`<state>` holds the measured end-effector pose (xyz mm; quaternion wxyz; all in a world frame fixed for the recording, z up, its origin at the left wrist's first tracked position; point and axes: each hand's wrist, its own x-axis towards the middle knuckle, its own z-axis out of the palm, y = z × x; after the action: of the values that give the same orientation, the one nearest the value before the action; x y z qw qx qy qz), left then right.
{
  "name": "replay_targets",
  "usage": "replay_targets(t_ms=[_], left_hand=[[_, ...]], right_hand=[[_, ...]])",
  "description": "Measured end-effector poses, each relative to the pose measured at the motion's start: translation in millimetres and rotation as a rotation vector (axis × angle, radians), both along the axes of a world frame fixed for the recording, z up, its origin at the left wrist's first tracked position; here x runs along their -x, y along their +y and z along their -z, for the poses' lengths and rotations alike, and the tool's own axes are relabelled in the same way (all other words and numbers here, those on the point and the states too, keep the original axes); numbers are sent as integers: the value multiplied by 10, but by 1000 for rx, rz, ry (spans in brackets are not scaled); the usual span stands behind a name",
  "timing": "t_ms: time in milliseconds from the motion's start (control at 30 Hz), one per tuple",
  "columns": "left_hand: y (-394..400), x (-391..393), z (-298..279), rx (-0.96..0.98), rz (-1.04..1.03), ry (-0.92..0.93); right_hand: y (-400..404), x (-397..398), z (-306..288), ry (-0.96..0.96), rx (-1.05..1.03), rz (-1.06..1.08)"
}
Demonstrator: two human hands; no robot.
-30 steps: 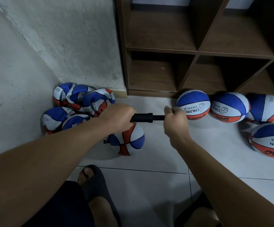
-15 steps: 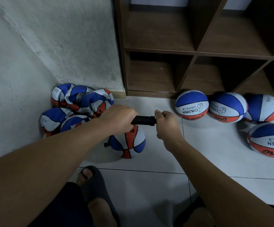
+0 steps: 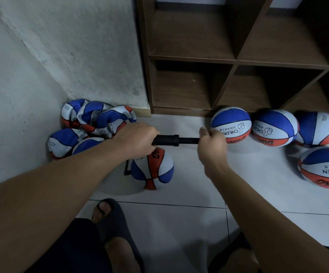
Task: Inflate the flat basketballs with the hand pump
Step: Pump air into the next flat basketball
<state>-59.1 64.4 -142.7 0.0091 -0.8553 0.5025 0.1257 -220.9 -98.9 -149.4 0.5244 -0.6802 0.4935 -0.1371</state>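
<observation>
We find the left hand (image 3: 138, 139) wrapped around the barrel of the hand pump (image 3: 166, 140), and the right hand (image 3: 211, 146) clenched on its handle, rod partly drawn out. The ball being filled (image 3: 152, 168) rests on the floor tiles (image 3: 179, 223) below, joined by a short hose (image 3: 127, 170). Our concern: uneven strokes could tug the hose and unseat the needle, venting air.

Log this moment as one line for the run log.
left hand: holds pump barrel | right hand: holds pump handle, rod partly out | ball being pumped: on floor under pump | flat balls: piled in corner
</observation>
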Motion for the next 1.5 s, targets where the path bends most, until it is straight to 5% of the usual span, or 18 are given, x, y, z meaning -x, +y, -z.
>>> replay_targets(t_ms=[200,667,1033,1500], left_hand=[[-68,170,29,-52,43,12],[-81,151,30,8,26,7],[60,-55,8,2,-59,-60],[-122,177,-44,76,1,-19]], right_hand=[[251,-41,111,30,-28,-153],[136,-61,16,55,-100,-131],[-269,45,-64,34,-48,121],[206,-113,-106,-36,27,-102]])
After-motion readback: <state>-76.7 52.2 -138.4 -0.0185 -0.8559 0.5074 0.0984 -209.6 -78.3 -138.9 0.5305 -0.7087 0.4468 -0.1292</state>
